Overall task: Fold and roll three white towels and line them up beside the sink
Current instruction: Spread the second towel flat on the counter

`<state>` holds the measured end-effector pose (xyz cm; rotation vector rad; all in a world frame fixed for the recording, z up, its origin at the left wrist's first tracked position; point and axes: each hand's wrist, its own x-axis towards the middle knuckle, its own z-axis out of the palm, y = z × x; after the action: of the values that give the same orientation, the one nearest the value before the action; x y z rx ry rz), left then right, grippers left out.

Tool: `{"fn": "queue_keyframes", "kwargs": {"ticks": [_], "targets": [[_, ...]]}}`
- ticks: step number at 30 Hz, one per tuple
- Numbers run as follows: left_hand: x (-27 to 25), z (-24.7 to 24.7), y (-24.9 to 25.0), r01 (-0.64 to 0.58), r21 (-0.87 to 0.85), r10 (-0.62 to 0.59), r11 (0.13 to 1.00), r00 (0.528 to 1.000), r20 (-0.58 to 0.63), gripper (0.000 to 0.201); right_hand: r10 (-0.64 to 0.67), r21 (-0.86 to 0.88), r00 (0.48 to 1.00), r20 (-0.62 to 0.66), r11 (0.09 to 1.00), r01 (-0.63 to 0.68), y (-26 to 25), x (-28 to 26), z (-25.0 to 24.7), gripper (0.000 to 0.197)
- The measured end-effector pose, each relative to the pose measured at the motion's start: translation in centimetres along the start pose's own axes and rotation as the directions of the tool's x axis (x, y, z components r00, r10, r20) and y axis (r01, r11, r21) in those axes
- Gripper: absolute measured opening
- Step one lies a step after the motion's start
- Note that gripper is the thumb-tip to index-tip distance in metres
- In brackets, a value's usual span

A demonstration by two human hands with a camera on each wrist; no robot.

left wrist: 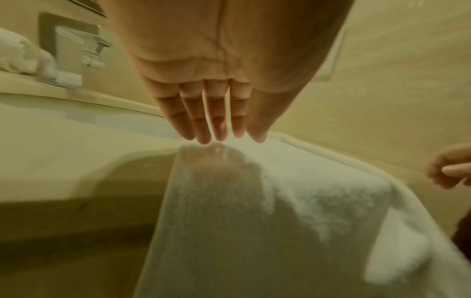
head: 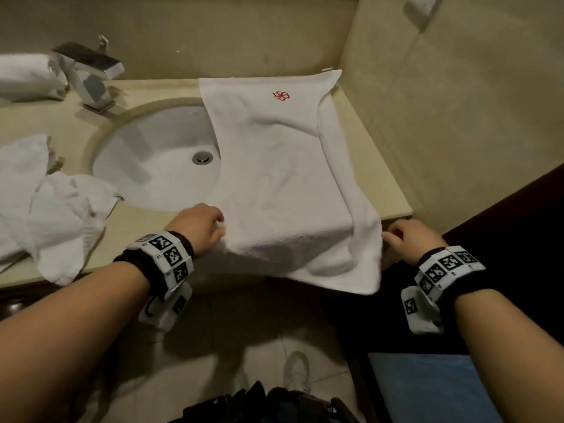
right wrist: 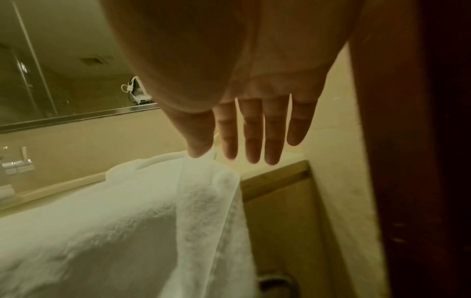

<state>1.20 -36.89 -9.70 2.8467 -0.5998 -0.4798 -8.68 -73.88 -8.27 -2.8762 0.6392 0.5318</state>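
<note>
On the beige surface [head: 146, 227] beside the sink [head: 152, 160], seen from the head camera, we have a white towel [head: 274, 166] spread flat, its far part bearing a small red pinwheel-like emblem [head: 281, 95] with no readable writing, its near edge hanging over the front. Our left hand [head: 200, 227] rests at the towel's left near edge and our right hand [head: 409, 239] just beside its right near corner. A rolled towel [head: 27, 76] lies left of the chrome faucet [head: 90, 74], and a crumpled towel [head: 52, 206] sits left of the basin. Both wrists wear bands with black-and-white square markers.

From the left wrist, our fingers [left wrist: 203, 121] are straight and close together — their tips touching the towel's top edge [left wrist: 254, 153] at the rim.

From the right wrist, our fingers [right wrist: 252, 131] are straight, slightly apart; the thumb [right wrist: 198, 141] meets the towel's folded edge [right wrist: 203, 181], and the rest hover over the bare corner.
</note>
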Motion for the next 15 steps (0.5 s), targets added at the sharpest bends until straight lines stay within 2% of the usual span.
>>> {"fn": "queue_keyframes", "kwargs": {"ticks": [2, 4, 6, 10, 13, 15], "targets": [[1.0, 0.6, -0.2, 0.059, 0.027, -0.058, 0.998, 0.998, -0.037, 0.025, -0.036, 0.116, 0.997, -0.062, 0.992, 0.043, -1.3, 2.3, 0.1, 0.038], [1.4, 1.5, -0.2, 0.070, 0.029, -0.068, 0.997, 0.995, -0.073, 0.020, -0.032, 0.210, 0.996, -0.086, 0.976, 0.050, -2.8, 4.4, 0.3, 0.047], [1.7, 2.0, -0.4, 0.080, 0.010, -0.078, 0.997, 0.992, -0.100, 0.017, -0.027, 0.227, 0.994, -0.107, 0.973, 0.051, -4.0, 6.5, 0.8, 0.045], [1.4, 2.2, -0.6, 0.072, 0.075, -0.068, 0.995, 0.996, -0.048, 0.015, 0.001, 0.297, 0.980, -0.199, 0.953, 0.059, -4.8, 8.8, 1.7, 0.044], [1.1, 2.0, -0.4, 0.097, 0.063, -0.099, 0.993, 0.995, 0.026, 0.012, 0.008, 0.350, 0.995, -0.101, 0.936, 0.028, -4.4, 10.1, 1.5, 0.043], [1.0, 1.8, -0.5, 0.119, 0.065, -0.124, 0.991, 0.990, 0.068, 0.012, 0.073, 0.441, 0.995, -0.061, 0.897, -0.039, -3.6, 11.1, 0.7, 0.039]]}}
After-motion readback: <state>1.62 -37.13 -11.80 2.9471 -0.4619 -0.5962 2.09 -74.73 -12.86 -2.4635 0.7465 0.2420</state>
